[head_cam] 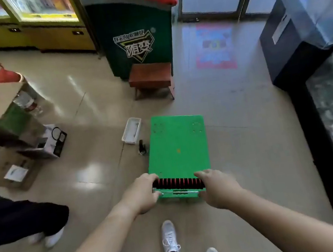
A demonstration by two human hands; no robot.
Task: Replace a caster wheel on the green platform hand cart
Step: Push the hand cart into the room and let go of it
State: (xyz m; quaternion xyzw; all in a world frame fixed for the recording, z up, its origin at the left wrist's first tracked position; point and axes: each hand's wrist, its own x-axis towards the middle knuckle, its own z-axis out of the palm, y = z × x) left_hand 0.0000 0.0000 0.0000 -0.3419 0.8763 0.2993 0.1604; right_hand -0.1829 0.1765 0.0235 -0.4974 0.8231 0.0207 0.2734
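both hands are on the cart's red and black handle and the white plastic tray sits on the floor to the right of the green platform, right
Not quite. The head view shows the white plastic tray on the floor to the left of the green platform, not the right. The rest holds: the left hand and the right hand both grip the red and black ribbed handle.

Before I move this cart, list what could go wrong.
1. The small black part standing on the floor against the green cart could be knocked over.
2. The white tray lies close beside the deck and might get shoved.
3. With left hand and right hand on the handle, your shoe behind could trip you.
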